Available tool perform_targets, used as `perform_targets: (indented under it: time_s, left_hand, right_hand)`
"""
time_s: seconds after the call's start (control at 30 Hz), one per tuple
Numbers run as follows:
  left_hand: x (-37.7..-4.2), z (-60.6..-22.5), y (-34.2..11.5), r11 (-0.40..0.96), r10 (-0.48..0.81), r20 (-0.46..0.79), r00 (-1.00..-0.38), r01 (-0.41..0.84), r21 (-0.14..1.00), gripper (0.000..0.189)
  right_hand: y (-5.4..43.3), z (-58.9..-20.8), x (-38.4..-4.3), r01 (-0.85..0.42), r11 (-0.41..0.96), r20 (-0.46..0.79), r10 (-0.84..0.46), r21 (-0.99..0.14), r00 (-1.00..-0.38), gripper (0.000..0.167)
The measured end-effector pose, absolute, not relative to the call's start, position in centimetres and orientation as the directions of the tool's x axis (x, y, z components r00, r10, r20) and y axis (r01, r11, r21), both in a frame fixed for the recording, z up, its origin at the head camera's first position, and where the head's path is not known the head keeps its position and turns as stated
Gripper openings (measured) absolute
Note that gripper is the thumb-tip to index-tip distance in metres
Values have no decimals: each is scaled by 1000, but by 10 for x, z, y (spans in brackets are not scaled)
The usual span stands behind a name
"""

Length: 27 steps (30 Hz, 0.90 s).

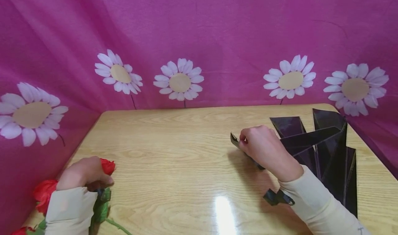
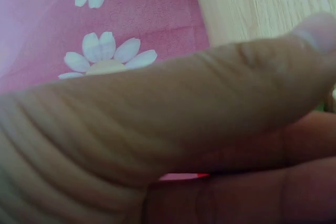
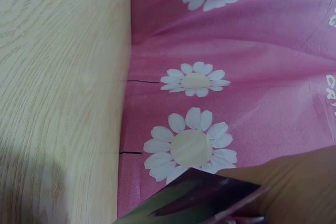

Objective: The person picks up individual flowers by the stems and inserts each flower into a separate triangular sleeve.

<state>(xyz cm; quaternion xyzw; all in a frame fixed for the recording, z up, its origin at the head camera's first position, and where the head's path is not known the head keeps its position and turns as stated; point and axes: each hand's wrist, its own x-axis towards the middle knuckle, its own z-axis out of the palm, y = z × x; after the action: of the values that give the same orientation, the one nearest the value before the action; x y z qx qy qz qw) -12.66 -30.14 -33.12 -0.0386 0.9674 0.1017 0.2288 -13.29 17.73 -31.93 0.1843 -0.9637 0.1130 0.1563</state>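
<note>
At the table's left edge my left hand [image 1: 81, 174] is at an artificial red rose [image 1: 107, 166], thumb and fingers bent down around its near side. I cannot tell whether they grip it; in the left wrist view the thumb [image 2: 252, 72] lies over the fingers and hides most of the flower. Green leaves [image 1: 101, 209] and a stem lie just below that hand. On the right, my right hand [image 1: 264, 148] pinches the edge of a glossy black sheet [image 1: 234, 140], which is bent upward at its corner. In the right wrist view this sheet [image 3: 197, 195] shows in front of the fingers.
More red roses [image 1: 45, 195] lie left of the left sleeve. Several folded glossy black sheets [image 1: 329, 159] with pointed corners are spread over the table's right side, under the right forearm. Behind the wooden table [image 1: 174, 152] hangs a magenta cloth [image 1: 230, 38] printed with white daisies.
</note>
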Motion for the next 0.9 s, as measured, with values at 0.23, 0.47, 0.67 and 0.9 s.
perform_targets:
  time_s: [0.23, 0.47, 0.67, 0.9]
  left_hand:
    - [-128, -329, -313, 966, -43, -463, -885, -154, 206, 34]
    - [-128, -325, -331, 962, -77, -485, -871, -193, 193, 42]
    - [-128, -329, -337, 963, -84, -496, -864, -198, 181, 45]
    - [-130, -338, -334, 983, -31, -410, -912, -103, 154, 31]
  right_hand:
    - [176, -320, -133, -385, 909, 334, -317, -159, -888, 16]
    - [176, -320, -134, -391, 907, 333, -323, -159, -886, 15]
    - [177, -321, -134, -388, 908, 339, -318, -161, -885, 15]
    - [177, -321, -134, -391, 907, 339, -321, -159, -884, 14]
